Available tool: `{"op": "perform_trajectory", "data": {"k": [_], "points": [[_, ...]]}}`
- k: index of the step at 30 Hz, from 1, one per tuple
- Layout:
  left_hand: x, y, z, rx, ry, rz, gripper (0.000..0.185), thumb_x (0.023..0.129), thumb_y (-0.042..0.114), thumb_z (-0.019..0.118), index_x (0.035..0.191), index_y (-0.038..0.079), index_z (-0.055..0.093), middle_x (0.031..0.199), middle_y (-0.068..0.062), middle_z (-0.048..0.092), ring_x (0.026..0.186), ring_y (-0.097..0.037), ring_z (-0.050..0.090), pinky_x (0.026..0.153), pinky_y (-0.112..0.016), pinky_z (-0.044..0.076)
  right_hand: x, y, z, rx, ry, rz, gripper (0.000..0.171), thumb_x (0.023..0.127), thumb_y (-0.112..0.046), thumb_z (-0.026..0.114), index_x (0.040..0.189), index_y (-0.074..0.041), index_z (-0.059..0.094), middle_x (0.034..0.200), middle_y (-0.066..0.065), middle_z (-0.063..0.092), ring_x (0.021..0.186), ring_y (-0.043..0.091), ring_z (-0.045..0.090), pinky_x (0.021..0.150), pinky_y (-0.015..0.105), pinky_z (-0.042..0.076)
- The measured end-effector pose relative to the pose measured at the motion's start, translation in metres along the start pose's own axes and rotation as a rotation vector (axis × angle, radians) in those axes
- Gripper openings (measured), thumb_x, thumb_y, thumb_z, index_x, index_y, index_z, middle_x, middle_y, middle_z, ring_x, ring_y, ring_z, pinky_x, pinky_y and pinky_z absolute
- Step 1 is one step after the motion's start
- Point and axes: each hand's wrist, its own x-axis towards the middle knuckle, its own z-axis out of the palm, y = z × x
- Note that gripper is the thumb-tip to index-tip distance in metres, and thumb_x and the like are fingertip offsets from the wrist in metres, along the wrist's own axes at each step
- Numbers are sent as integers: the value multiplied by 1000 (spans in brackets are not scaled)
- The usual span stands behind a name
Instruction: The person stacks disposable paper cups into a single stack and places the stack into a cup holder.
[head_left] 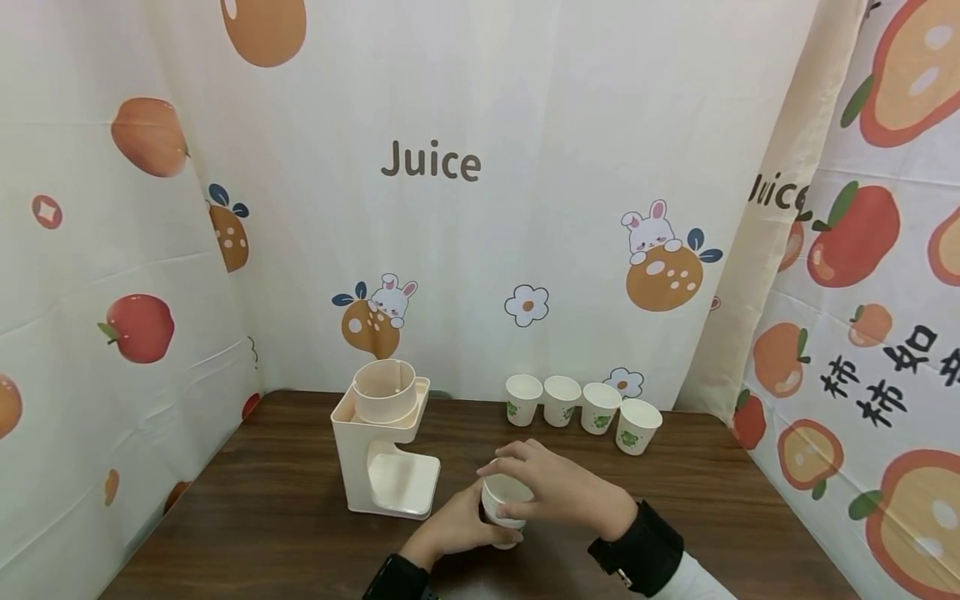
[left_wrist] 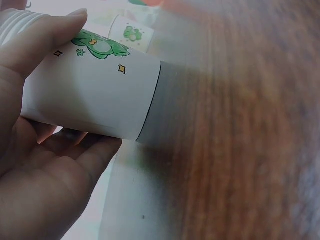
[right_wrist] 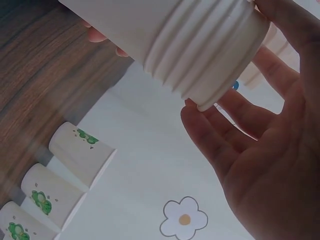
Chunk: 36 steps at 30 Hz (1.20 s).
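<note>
We held the stack (left_wrist: 92,90) near the machine (head_left: 356,465), left hand (head_left: 459,525) round its side and fingers of the right hand (head_left: 558,487) gripping its rim, judging that tight nesting could free 2 cups together.

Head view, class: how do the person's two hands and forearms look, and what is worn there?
The left hand and right hand are gloveless. The left wrist wears a wide black band, the right wrist a similar black band with a small shiny piece, then a white sleeve.
</note>
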Motion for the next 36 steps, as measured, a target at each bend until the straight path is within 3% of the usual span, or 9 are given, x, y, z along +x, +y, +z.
{"op": "perform_trajectory", "data": {"k": [19,26,36], "points": [[0,2,1,-28,4,-21,81,84,27,83,149,8,39,126,-3,60,106,-15,60,86,-37,49,-3,3,5,30,-23,56,46,95,-41,69,137,-25,60,138,2,53,124,21,50,92,35,49],[-1,2,1,-18,10,-20,82,84,27,83,150,9,38,122,2,61,104,-14,60,86,-37,49,-4,2,5,33,-36,75,46,97,-44,66,139,-26,59,141,4,52,128,23,48,93,36,49],[-1,5,2,-51,14,22,80,83,23,83,148,13,39,124,0,59,107,-16,59,87,-35,47,-13,4,0,-3,-16,119,49,97,-49,63,137,-22,59,139,6,54,122,24,52,88,34,51]]}}
